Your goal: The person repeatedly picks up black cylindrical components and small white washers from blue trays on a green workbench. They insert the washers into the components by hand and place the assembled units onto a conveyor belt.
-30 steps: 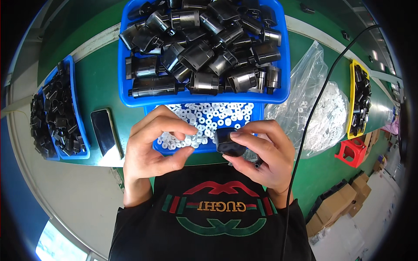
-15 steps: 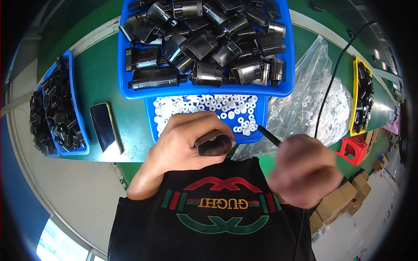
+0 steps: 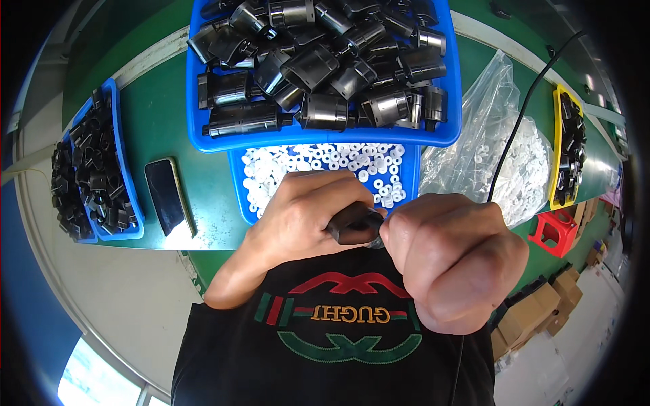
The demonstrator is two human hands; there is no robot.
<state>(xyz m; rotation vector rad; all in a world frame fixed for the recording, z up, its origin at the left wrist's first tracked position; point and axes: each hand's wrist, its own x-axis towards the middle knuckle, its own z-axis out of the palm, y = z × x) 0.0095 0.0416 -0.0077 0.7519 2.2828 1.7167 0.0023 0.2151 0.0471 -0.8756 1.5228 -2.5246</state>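
Wrapped around a black hollow plastic housing (image 3: 353,227), my left hand (image 3: 301,210) holds it with the open end facing up toward me. My right hand (image 3: 457,260) is closed in a fist and pressed close beside that housing. The slim black rod it held a moment earlier is mostly hidden by the fingers, with its end at or in the housing. Just beyond both hands lies a blue tray (image 3: 238,196) of small white rings (image 3: 325,157).
A blue bin (image 3: 318,141) heaped with black housings overlaps the ring tray. To the left are a phone (image 3: 168,196) and a blue bin (image 3: 128,203) of black parts. On the right lie a clear bag (image 3: 518,169) of white rings, a black cable (image 3: 521,115) and a yellow bin (image 3: 560,183).
My right hand has swung left and up to the housing, bringing the black rod against it. The left hand has tilted the housing and shifted it slightly right.
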